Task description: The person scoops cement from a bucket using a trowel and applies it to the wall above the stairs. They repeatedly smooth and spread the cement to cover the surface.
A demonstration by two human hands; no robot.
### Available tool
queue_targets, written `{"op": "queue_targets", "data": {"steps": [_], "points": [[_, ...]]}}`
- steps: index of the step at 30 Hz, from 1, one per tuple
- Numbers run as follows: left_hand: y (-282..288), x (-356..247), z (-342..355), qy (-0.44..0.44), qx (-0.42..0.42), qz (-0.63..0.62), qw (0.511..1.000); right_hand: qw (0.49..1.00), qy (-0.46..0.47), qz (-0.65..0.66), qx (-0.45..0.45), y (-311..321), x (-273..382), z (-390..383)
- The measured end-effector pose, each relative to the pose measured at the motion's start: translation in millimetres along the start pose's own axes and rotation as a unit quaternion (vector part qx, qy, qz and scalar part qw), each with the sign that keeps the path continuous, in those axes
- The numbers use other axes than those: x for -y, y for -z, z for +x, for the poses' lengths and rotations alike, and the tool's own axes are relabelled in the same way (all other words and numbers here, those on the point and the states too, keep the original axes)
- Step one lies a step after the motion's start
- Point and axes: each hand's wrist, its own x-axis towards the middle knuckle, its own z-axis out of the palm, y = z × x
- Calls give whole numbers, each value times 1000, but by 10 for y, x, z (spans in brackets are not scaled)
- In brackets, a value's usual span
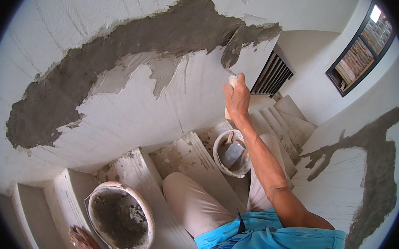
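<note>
My right hand (237,97) is closed around the pale handle of a trowel (231,53). The trowel's blade, coated in grey mortar, lies against the right part of a wet mortar patch (136,31) on the white wall. Low at the left, my left hand (84,241) rests beside a bucket (148,222) with grey mortar inside. Its fingers look stretched out and hold nothing that I can see; the lower picture edge cuts off part of the hand. Between my knees stands a smaller white bucket (216,160) with a flat grey-bladed tool (232,153) in it.
Mortar-spattered stair steps (184,153) run below the wall, and more steps (279,129) lie at the right. A dark barred opening (273,74) and a dark-framed window (361,50) are beyond. Another grey mortar patch (380,158) marks the right wall.
</note>
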Motion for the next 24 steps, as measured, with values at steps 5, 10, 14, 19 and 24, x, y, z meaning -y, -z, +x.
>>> {"op": "queue_targets", "data": {"steps": [5, 10, 14, 19, 24], "points": [[-46, 86, -19, -2, 3, 18, 1000, 998, -18, 16, 63, 49, -69, -378], [-21, 51, 2, -7, 33, 52, 998, 994, -79, 69, 35, 66, -62, -234], [-72, 106, -15, -19, 17, 55, 998, 989, -109, 98, 1, -82, -35, -85], [-79, 160, -22, 76, 77, -67, 992, 992, -62, 106, 2, -249, -62, -58], [-182, 253, -50, 56, 44, -41, 997, 981, -76, 168, 54, -157, 123, -182]]}}
